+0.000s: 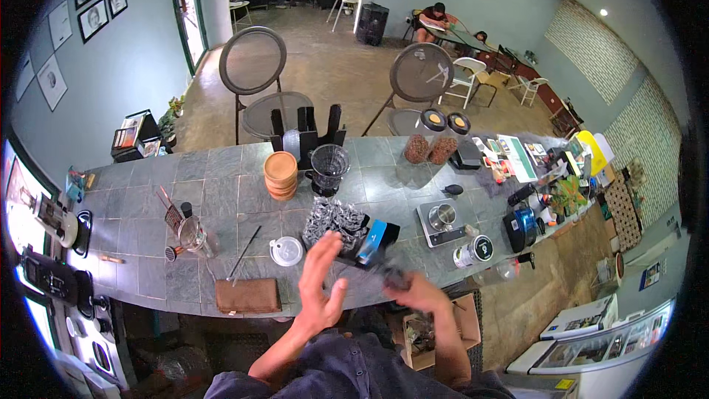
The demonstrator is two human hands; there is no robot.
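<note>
My left hand [321, 288] is raised over the counter's near edge, fingers stretched up and thumb apart, holding nothing. My right hand [419, 293] is closed around a dark object [395, 278], too smeared by motion to name. Just beyond my hands lies a black box with a blue panel [378, 238]. Beside it sits a heap of crumpled, shiny grey-and-black material [334, 220]; my left fingertips overlap its near side in view, and I cannot tell whether they touch it. A round white lid [286, 251] rests to the left of that hand.
A brown folded cloth [248, 296], a thin dark stick [246, 253] and a glass jug [193, 236] occupy the left. Behind stand wooden discs [281, 170] and a black coffee dripper [329, 166]. To the right are a scale with a metal cup [442, 217] and a white tin [473, 251].
</note>
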